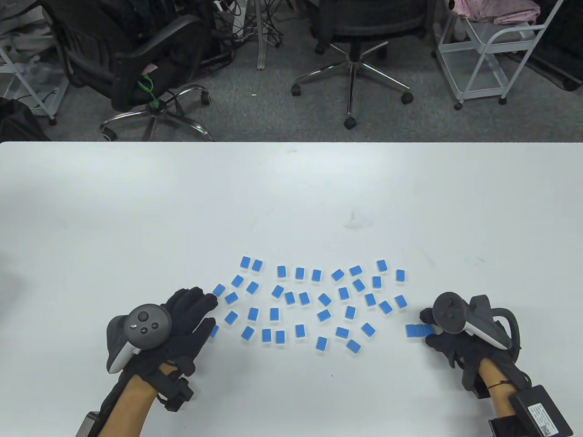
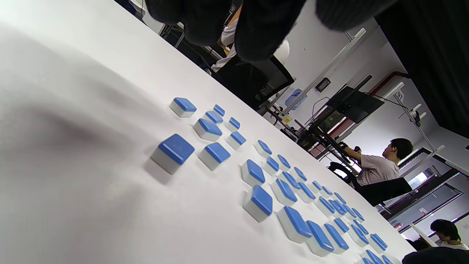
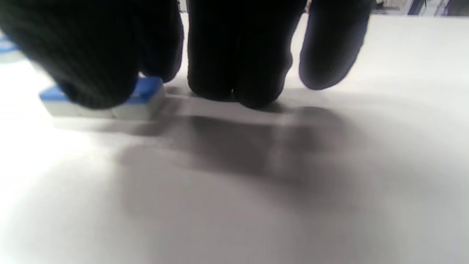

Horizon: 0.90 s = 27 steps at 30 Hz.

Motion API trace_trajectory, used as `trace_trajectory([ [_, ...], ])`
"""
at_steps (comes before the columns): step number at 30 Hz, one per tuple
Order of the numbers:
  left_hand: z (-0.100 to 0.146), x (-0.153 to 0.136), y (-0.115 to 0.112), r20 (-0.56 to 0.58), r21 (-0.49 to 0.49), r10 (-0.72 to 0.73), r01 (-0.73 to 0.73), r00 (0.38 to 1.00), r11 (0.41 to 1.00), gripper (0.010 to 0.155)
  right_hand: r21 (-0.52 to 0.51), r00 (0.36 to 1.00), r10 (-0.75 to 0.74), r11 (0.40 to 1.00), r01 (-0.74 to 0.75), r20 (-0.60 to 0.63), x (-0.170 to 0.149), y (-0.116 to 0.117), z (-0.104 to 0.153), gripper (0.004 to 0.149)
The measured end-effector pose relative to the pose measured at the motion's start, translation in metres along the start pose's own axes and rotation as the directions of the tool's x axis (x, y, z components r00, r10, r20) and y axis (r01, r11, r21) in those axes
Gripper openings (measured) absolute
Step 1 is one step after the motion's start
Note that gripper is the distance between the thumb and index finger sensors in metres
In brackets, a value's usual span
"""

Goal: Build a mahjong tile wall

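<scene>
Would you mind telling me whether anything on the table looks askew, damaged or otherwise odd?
Nothing looks damaged. The loose tiles lie blue side up, scattered at mixed angles with no wall yet; only a short row sits lined up under the right hand. A faint smudge marks the table beyond them.

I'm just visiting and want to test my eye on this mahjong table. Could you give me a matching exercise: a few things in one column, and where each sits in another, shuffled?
Things:
1. left hand
2. right hand
3. short row of tiles
4. scattered tiles

Places or states:
A. spread loose over the middle of the table, blue backs up
B. lined up side by side, touched by gloved fingers
C. fingers stretched out flat at the left end of the spread
D. fingers bent down onto the row at the right

Pairs: 1-C, 2-D, 3-B, 4-A
</scene>
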<state>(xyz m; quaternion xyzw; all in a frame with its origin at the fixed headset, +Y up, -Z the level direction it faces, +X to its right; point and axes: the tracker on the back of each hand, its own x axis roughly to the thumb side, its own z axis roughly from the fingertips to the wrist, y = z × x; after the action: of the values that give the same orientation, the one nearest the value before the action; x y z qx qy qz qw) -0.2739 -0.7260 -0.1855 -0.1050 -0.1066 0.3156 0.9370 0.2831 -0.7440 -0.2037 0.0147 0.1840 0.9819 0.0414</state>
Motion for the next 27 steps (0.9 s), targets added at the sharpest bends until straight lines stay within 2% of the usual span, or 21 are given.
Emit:
trace_trajectory([
  [5,0.000,0.000,0.000,0.003,0.003,0.003,-0.003,1.000,1.000,0.065,0.010,0.956,-0.282,0.959,0.283,-0.083,-0.028,-0.005,-0.002,0.051],
  [8,0.000,0.001,0.001,0.006,0.007,0.002,-0.003,1.000,1.000,0.065,-0.005,0.926,-0.356,0.933,0.359,-0.128,-0.032,-0.009,-0.007,0.051],
  [12,-0.001,0.000,0.001,0.003,0.011,0.006,-0.006,1.000,1.000,0.065,0.018,0.961,-0.217,0.975,0.224,-0.170,-0.015,-0.014,-0.019,0.054],
  [18,0.000,0.000,0.002,-0.003,0.019,0.010,-0.010,1.000,1.000,0.065,0.035,0.992,-0.013,0.999,0.017,-0.123,0.031,-0.020,-0.037,0.058],
  [21,0.000,-0.001,0.002,-0.007,0.018,0.010,-0.010,1.000,1.000,0.065,0.027,0.989,0.109,0.994,-0.107,-0.102,0.051,-0.020,-0.041,0.060],
  [27,0.000,-0.001,0.003,-0.007,0.017,0.012,-0.012,1.000,1.000,0.065,-0.008,0.935,0.339,0.940,-0.342,-0.100,0.084,-0.015,-0.050,0.059],
])
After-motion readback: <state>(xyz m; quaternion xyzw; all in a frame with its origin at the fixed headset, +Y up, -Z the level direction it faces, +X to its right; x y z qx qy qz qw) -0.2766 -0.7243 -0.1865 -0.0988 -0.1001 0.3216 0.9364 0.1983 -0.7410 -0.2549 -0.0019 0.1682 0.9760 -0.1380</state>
